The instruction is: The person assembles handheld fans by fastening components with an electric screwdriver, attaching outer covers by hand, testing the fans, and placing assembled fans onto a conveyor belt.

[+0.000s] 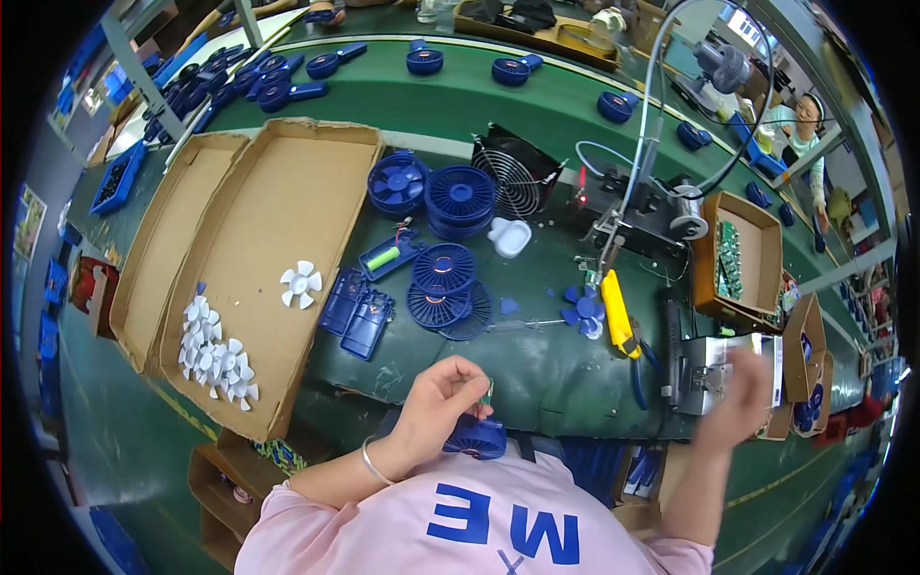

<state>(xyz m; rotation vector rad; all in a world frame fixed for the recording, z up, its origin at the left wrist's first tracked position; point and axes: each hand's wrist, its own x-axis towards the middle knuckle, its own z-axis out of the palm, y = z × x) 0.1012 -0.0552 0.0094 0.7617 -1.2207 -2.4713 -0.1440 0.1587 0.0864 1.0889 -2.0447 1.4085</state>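
Note:
Close to my body, my left hand (443,402) is closed, with thumb and fingers pinching a small green circuit board (488,391). Just under those fingers is a round blue fan housing (479,439); whether the hand also grips it cannot be made out. My right hand (740,402) is off to the right, smeared by motion, beside a silver metal box (714,359). On the bench ahead lie a blue fan grille (443,269), loose blue half-shells (366,324), a blue fan blade (583,311) and yellow-and-blue cutters (618,311).
At left a cardboard tray (240,249) holds white fan blades (216,355). A soldering machine (628,211) and a box of circuit boards (743,254) stand at right. Finished-looking blue handheld fans (425,61) lie on the green conveyor (470,72). A co-worker (803,125) is at far right.

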